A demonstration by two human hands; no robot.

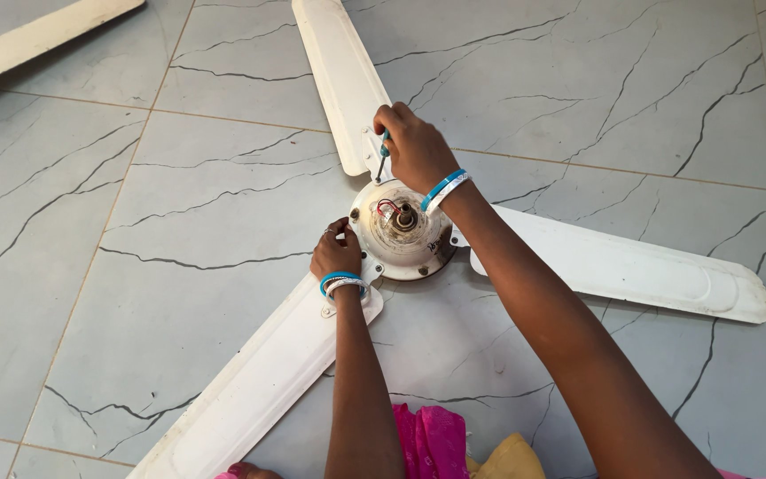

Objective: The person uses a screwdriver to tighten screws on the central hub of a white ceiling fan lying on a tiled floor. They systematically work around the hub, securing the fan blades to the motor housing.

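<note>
On the tiled floor [223, 204] lies a white ceiling fan, its round motor [401, 232] at the centre with three blades [613, 266] spread out. From the head view, the right hand [414, 146] is wrapped tight around a screwdriver [383, 161], tip down at the upper blade's bracket. The left hand [337, 253] presses curled fingers on the motor's edge. Work looks to be on that blade's screw; turning it calls for steady downward pressure.
</note>
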